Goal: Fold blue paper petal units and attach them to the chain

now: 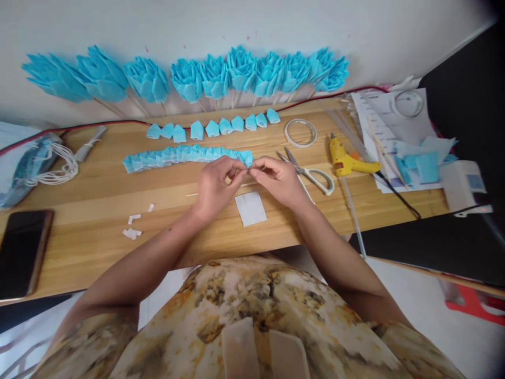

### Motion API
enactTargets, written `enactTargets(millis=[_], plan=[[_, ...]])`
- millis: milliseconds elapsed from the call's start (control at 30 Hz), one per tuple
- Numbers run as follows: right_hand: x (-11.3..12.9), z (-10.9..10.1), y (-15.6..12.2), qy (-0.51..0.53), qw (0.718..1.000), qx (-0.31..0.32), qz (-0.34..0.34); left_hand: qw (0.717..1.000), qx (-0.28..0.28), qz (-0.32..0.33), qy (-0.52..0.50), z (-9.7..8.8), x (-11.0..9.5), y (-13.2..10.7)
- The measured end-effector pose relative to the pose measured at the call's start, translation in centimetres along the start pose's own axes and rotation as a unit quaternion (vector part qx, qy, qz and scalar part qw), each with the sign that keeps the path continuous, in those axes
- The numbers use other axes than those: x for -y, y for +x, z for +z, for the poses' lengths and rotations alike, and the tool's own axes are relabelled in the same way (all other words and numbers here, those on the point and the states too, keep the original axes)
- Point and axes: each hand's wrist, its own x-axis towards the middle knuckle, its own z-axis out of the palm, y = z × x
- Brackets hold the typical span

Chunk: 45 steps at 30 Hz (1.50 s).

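My left hand (219,184) and my right hand (278,181) meet over the middle of the table, fingertips pinched together. Between them is a small blue paper petal (246,157), its lower edge hidden by my fingers. It overlaps in view the right end of a long row of folded blue paper petals (185,154). Just below my hands lies a white paper square (251,209). A thin wooden stick (192,195) passes behind my left hand. Scissors (305,169) with white handles lie open beside my right hand.
Several blue paper flowers (241,68) on sticks lean against the wall. Small folded blue pieces (212,128) form a back row. Rightward are a tape roll (289,138), a yellow glue gun (349,160) and papers (410,118). A phone (24,252) and paper scraps (132,232) lie left.
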Motion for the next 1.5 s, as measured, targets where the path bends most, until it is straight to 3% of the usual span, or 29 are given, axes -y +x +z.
enactTargets(millis=[200, 367, 1000, 1500], plan=[[-0.08, 0.11, 0.23, -0.009, 1.0, -0.022, 0.017, 0.997, 0.021, -0.035, -0.063, 0.16, -0.09, -0.09], [-0.19, 0.17, 0.35, -0.009, 0.999, -0.032, 0.021, 0.994, 0.008, -0.075, -0.083, 0.17, -0.02, 0.03], [-0.44, 0.53, 0.14, -0.064, 0.997, -0.038, -0.019, 1.0, 0.011, -0.005, 0.024, 0.16, 0.56, -0.15], [-0.51, 0.63, 0.2, -0.029, 0.998, -0.044, -0.029, 1.0, 0.019, -0.024, 0.003, 0.18, 0.37, -0.18]])
